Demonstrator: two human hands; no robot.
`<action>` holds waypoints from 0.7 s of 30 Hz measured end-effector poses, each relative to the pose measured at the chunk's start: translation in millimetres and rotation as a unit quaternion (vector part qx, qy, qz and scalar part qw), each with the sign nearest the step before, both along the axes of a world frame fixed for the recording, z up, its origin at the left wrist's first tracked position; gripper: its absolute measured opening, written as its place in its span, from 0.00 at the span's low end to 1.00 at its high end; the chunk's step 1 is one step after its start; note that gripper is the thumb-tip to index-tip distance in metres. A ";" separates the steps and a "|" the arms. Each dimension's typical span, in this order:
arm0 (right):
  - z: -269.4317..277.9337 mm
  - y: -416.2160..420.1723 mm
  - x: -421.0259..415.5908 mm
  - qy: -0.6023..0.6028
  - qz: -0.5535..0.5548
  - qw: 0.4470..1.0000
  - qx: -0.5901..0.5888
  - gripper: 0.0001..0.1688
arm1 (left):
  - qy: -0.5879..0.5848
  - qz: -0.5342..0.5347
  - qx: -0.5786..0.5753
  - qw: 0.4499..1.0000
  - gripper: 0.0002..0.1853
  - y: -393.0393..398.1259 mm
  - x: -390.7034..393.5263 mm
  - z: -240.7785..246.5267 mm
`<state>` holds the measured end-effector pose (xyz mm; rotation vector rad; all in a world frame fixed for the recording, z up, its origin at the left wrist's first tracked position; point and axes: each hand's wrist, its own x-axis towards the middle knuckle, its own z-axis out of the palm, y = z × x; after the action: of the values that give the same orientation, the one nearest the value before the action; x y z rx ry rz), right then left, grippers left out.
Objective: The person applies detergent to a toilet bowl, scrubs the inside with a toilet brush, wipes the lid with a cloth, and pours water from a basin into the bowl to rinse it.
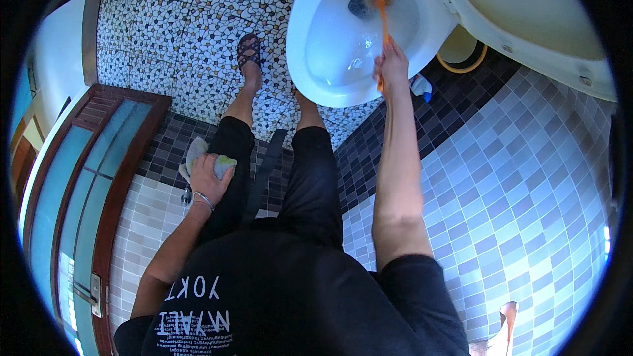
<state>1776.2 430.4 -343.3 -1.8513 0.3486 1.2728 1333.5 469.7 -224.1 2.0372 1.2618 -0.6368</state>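
My right hand [392,66] is closed around the orange handle of a toilet brush [384,20]. The bristle head lies in the drain hollow of a white toilet bowl [316,59], whose seat and lid are raised. My left hand [210,178] holds a crumpled pale cloth [197,148] with a yellow-green patch, near my left thigh. Whether something else is wrapped in the cloth, I cannot tell.
A bottle with a blue cap [422,88] is beside the toilet, near a round container with an orange rim [462,66]. A wood-framed glass door [106,158] stands at left. Tiled wall [499,173] lies at right, and pebble-patterned floor [163,34] ahead.
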 end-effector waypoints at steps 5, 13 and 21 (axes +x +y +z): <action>-20.3 28.1 10.4 0.002 0.043 0.997 -0.068 0.24 | -0.001 -0.004 -0.011 1.000 0.22 -0.9 -7.7 -3.5; 53.5 -6.5 11.9 -0.036 -0.019 0.999 -0.004 0.26 | 0.029 0.008 -0.018 0.999 0.22 -7.1 -3.5 -1.4; -38.6 2.2 -39.2 -0.175 0.309 0.926 -0.126 0.26 | 0.012 -0.005 -0.010 1.000 0.22 -5.3 0.3 0.6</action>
<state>1737.1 432.6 -381.9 -2.4780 -0.3087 1.2936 1333.8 464.4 -223.5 2.0255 1.2558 -0.6778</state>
